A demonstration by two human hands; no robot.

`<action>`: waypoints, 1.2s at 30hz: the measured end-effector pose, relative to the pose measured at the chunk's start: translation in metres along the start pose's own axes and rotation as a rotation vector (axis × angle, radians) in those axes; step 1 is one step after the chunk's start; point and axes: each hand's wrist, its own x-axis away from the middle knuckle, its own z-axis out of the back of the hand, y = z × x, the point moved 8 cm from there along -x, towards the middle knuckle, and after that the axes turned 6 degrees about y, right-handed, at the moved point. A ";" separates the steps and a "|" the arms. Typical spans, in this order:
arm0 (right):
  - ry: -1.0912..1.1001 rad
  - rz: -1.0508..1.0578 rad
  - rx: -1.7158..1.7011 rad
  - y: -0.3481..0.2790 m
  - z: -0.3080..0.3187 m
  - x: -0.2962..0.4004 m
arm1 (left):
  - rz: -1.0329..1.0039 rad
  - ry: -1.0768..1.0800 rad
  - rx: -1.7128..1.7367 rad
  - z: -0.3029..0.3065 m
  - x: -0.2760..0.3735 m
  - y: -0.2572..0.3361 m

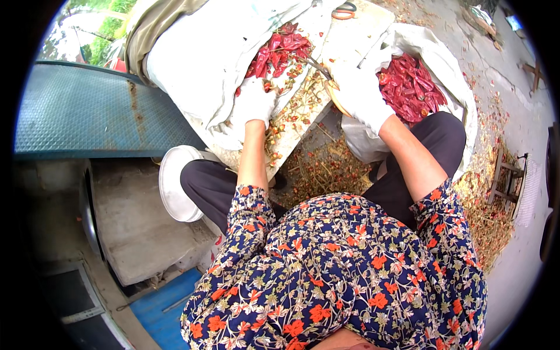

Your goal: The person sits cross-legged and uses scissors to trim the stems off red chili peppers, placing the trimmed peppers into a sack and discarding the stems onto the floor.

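Observation:
My left hand (pixel 256 103), in a white glove, is at the near edge of a heap of dried red chilies (pixel 280 50) at the mouth of a large white sack (pixel 197 65). Its fingers are curled, and red chili (pixel 267 86) shows between them. In a white glove too, my right hand (pixel 361 94) grips scissors (pixel 336 98) with tan handles. Their dark blades point up and left toward the heap. Close beside my right hand, an open white woven sack (pixel 459 83) holds more dried red chilies (pixel 411 89).
Cut stems and chili caps (pixel 288 118) litter the pale board (pixel 350 33). A second pair of scissors (pixel 343 13) lies at its far end. A white bucket (pixel 177 183) stands by my left knee. Debris (pixel 323 168) covers the floor, and a small stool (pixel 507 179) is at the right.

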 end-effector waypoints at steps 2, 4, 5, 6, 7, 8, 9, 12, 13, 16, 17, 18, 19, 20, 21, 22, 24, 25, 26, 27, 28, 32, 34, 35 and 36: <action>0.035 0.023 0.006 -0.003 0.002 0.002 | 0.137 0.031 0.174 0.003 0.009 -0.016; 0.071 0.022 -0.029 -0.010 0.011 0.002 | 0.306 0.034 0.384 0.003 0.017 -0.033; 0.029 0.016 -0.016 -0.014 0.010 0.003 | 0.391 0.038 0.487 0.003 0.021 -0.041; -0.012 0.022 -0.016 -0.027 0.014 0.000 | 0.397 0.132 0.576 0.010 0.029 -0.058; -0.056 0.006 0.012 -0.028 0.015 0.002 | 0.494 0.096 0.809 0.010 0.031 -0.046; -0.110 -0.007 -0.002 -0.029 0.015 0.005 | 0.592 0.057 1.041 0.010 0.036 -0.032; -0.158 -0.018 -0.018 -0.031 0.017 0.007 | 0.686 0.018 1.271 0.019 0.039 -0.010; -0.272 0.022 -0.110 -0.032 -0.017 0.018 | 0.875 0.024 1.646 0.037 0.050 0.015; -0.305 0.048 -0.147 -0.037 -0.024 0.019 | 0.933 0.026 1.737 0.037 0.054 0.015; -0.199 0.052 -0.128 -0.039 -0.020 0.022 | 0.859 -0.083 1.918 0.026 0.055 0.031; -0.145 0.048 -0.139 -0.040 -0.015 0.020 | 0.841 -0.113 1.935 0.031 0.057 0.044; -0.161 0.043 -0.148 -0.043 -0.015 0.017 | 0.832 -0.118 1.864 0.041 0.060 0.052; -0.176 0.036 -0.156 -0.045 -0.012 0.015 | 0.831 -0.119 1.883 0.042 0.063 0.055; -0.192 0.029 -0.163 -0.045 -0.011 0.013 | 0.829 -0.122 1.902 0.044 0.064 0.058; -0.231 0.029 -0.168 -0.046 -0.014 0.014 | 0.828 -0.126 1.917 0.047 0.066 0.061; -0.271 0.029 -0.173 -0.045 -0.016 0.014 | 0.831 -0.094 1.869 0.052 0.067 0.064; -0.236 -0.008 -0.272 -0.041 -0.021 0.014 | 0.718 -0.120 1.766 0.059 0.066 0.065; -0.160 -0.046 -0.365 -0.036 -0.025 0.014 | 0.660 -0.140 1.717 0.061 0.063 0.068; -0.082 -0.085 -0.455 -0.029 -0.027 0.015 | 0.620 -0.170 1.665 0.061 0.061 0.070; -0.123 -0.147 -0.528 -0.027 -0.027 0.013 | 0.586 -0.185 1.608 0.062 0.062 0.066; -0.164 -0.210 -0.599 -0.025 -0.027 0.010 | 0.552 -0.201 1.552 0.063 0.062 0.063; -0.209 -0.221 -0.673 -0.039 -0.017 0.003 | -0.092 0.024 0.367 0.082 0.053 0.031; -0.187 -0.202 -0.623 -0.034 -0.013 0.007 | -0.149 0.043 0.142 0.059 0.048 0.008; -0.171 -0.178 -0.596 -0.036 -0.009 0.009 | -0.077 -0.009 0.206 0.051 0.043 -0.003; -0.152 -0.154 -0.572 -0.039 -0.005 0.009 | -0.003 -0.054 0.265 0.045 0.037 -0.015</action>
